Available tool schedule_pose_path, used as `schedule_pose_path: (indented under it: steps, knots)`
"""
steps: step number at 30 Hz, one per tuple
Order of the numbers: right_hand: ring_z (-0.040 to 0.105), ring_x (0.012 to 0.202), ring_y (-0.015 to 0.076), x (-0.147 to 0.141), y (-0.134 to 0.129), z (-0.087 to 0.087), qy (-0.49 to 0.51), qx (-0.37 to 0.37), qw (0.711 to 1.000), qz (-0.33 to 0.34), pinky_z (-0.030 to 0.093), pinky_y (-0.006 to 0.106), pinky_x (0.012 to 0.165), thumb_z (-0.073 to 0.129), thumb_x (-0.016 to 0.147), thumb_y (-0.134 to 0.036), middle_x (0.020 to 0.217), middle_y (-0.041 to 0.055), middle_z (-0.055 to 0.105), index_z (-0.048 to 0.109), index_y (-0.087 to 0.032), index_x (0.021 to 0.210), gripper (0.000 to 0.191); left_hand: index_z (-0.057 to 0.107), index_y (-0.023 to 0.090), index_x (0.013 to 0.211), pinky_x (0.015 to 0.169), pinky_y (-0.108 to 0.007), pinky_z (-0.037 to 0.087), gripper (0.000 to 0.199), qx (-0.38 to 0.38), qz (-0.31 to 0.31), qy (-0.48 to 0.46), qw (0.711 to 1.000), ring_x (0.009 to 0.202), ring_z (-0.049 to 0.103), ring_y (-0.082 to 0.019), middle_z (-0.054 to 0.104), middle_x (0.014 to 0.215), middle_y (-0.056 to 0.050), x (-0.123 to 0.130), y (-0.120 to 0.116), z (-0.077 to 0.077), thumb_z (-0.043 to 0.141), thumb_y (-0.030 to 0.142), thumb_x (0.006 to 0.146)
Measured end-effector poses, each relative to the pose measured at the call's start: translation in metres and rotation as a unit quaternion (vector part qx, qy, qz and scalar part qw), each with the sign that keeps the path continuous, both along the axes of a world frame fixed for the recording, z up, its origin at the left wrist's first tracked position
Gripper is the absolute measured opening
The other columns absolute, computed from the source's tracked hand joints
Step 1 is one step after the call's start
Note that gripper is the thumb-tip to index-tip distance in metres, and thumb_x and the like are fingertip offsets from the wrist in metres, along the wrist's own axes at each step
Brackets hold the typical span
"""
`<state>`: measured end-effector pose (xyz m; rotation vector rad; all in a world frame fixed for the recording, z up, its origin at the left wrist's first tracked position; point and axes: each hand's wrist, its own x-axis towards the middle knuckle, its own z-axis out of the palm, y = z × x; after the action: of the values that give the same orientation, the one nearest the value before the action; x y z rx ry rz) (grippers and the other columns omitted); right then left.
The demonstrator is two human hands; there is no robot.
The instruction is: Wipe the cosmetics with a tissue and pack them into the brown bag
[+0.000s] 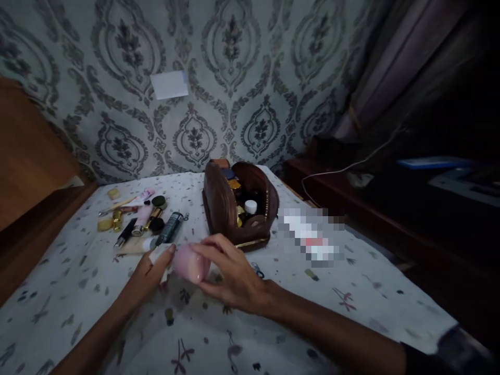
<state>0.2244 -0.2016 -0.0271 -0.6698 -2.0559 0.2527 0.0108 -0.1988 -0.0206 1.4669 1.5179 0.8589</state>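
My right hand (pixel 236 278) grips a rounded pink cosmetic container (pixel 191 263) between thumb and fingers, above the tabletop. Close on its left, my left hand (pixel 146 276) pinches a small white tissue-like piece (pixel 159 253), whose exact kind I cannot make out. Just behind my hands stands a brown toiletry bag (pixel 214 200), unzipped, with a white-capped bottle (pixel 250 207) and several other items inside. Beyond my left hand lie a dark green tube (pixel 171 228), a beige tube (pixel 133 246) and a pink tube (pixel 142 219).
Several small cosmetics, including a dark round jar (pixel 159 201) and a gold-coloured bottle (pixel 117 221), lie at the left of the patterned tablecloth (pixel 211 333). A blurred-out item (pixel 312 237) lies right of the bag. A white cable (pixel 351 165) hangs at the right, and wooden furniture (pixel 39 187) stands left.
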Motion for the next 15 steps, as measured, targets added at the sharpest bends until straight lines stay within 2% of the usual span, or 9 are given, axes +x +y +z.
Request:
schedule_pose_path:
  steps: [2, 5, 7, 8, 11, 15]
  knots:
    - [0.063, 0.102, 0.0223, 0.018, 0.006, 0.02, 0.042, -0.004, 0.999, -0.006, 0.058, 0.033, 0.084, 0.071, 0.081, -0.024, 0.112, 0.0103, 0.061, 0.051, -0.023, 0.132, 0.055, 0.046, 0.023, 0.054, 0.053, -0.026, 0.044, 0.053, -0.019, 0.004, 0.001, 1.0, 0.047, 0.051, -0.015, 0.048, 0.043, 0.003, -0.001, 0.001, -0.004, 0.048, 0.066, 0.085]
    - [0.062, 0.103, 0.022, 0.052, 0.021, 0.057, 0.08, -0.002, 0.992, -0.094, 0.055, 0.035, 0.085, 0.074, 0.079, -0.027, 0.112, 0.0087, 0.063, 0.055, -0.022, 0.128, 0.053, 0.045, 0.022, 0.053, 0.05, -0.025, 0.04, 0.058, -0.032, -0.008, 0.005, 0.999, 0.046, 0.049, -0.015, 0.047, 0.043, 0.002, 0.0, 0.002, -0.01, 0.044, 0.07, 0.085]
    - [0.062, 0.104, 0.0231, 0.074, 0.035, 0.08, 0.109, -0.026, 0.983, -0.147, 0.054, 0.036, 0.085, 0.074, 0.079, -0.033, 0.12, 0.0095, 0.063, 0.055, -0.022, 0.128, 0.053, 0.045, 0.022, 0.052, 0.048, -0.024, 0.038, 0.059, -0.029, -0.01, 0.006, 1.0, 0.046, 0.048, -0.014, 0.046, 0.043, 0.002, 0.004, 0.001, -0.012, 0.043, 0.071, 0.085]
    - [0.063, 0.1, 0.0227, 0.083, 0.042, 0.09, 0.106, -0.036, 0.98, -0.165, 0.053, 0.036, 0.084, 0.074, 0.079, -0.037, 0.117, 0.0086, 0.064, 0.054, -0.022, 0.13, 0.057, 0.045, 0.021, 0.052, 0.047, -0.024, 0.036, 0.059, -0.031, -0.007, 0.005, 0.999, 0.046, 0.047, -0.014, 0.046, 0.043, 0.002, 0.006, 0.0, -0.012, 0.044, 0.071, 0.085]
    - [0.063, 0.094, 0.0219, 0.101, 0.062, 0.108, 0.047, -0.042, 0.976, -0.207, 0.05, 0.035, 0.082, 0.074, 0.077, -0.043, 0.108, 0.006, 0.067, 0.052, -0.02, 0.13, 0.062, 0.046, 0.021, 0.056, 0.044, -0.024, 0.033, 0.056, -0.049, 0.02, 0.001, 0.999, 0.046, 0.044, -0.014, 0.047, 0.046, 0.002, 0.012, -0.002, -0.013, 0.048, 0.071, 0.083]
    - [0.062, 0.098, 0.0225, 0.099, 0.078, 0.118, -0.106, -0.079, 0.955, -0.265, 0.045, 0.031, 0.082, 0.072, 0.078, -0.038, 0.111, 0.0074, 0.067, 0.058, -0.015, 0.121, 0.051, 0.046, 0.021, 0.055, 0.047, -0.024, 0.035, 0.059, -0.067, 0.004, 0.007, 0.998, 0.045, 0.041, -0.013, 0.045, 0.045, 0.003, 0.013, 0.0, -0.017, 0.045, 0.074, 0.082]
